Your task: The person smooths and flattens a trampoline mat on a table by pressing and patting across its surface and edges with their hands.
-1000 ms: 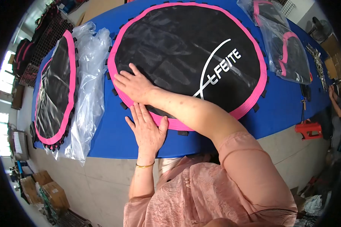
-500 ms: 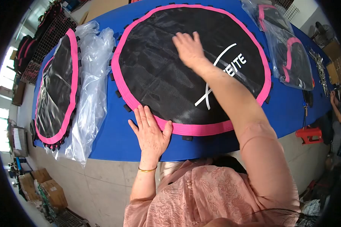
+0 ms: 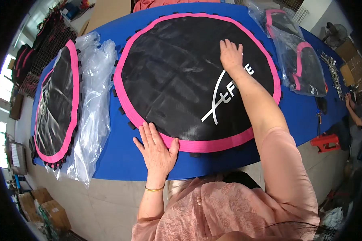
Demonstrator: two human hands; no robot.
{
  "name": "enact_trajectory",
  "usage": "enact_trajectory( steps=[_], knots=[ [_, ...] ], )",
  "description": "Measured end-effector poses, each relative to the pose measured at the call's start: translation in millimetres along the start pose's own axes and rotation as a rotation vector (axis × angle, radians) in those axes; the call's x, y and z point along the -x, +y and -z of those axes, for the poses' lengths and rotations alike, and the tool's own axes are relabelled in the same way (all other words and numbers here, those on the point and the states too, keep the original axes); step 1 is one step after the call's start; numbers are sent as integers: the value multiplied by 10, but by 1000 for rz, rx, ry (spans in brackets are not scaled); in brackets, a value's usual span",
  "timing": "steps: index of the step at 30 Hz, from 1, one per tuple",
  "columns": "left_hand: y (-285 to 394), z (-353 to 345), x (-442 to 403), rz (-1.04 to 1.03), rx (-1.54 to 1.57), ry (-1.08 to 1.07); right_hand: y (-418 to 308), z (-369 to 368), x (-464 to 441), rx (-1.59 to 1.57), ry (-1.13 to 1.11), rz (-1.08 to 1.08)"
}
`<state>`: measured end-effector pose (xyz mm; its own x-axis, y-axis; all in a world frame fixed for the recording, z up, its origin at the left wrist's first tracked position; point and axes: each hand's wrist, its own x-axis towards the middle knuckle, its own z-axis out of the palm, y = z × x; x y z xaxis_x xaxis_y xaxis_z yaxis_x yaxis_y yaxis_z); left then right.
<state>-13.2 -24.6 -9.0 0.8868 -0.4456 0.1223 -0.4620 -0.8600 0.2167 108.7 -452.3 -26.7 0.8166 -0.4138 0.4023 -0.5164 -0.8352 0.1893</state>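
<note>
A round black mat [image 3: 169, 80] with a pink border, dark tabs round its edge and white lettering lies flat on the blue table [image 3: 120, 164]. It looks like a trampoline mat. My left hand [image 3: 157, 150] rests with spread fingers on the pink border at the near left. My right hand [image 3: 231, 57] lies on the black fabric near the upper right, its fingers stretched out, just above the lettering. The forearm hides part of that print. Neither hand holds anything.
On the left lie another pink-edged black mat [image 3: 58, 104] and clear plastic [image 3: 94, 108]. Bagged pink-and-black pieces [image 3: 307, 68] are at the right, beside a heap of metal parts [image 3: 333, 74]. A red stool [image 3: 325, 142] stands below. A person's arm [image 3: 352, 108] shows at far right.
My right hand has slid rightward across the mat, uncovering more of the white print. My left hand stays on the border. The whole view has shifted slightly.
</note>
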Motion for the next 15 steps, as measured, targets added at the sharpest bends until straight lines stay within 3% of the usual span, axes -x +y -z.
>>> enact_trajectory(
  steps=[15],
  knots=[
    [9,-11,6,0,-11,3,-1292,276,4,-158,92,195]
  ],
)
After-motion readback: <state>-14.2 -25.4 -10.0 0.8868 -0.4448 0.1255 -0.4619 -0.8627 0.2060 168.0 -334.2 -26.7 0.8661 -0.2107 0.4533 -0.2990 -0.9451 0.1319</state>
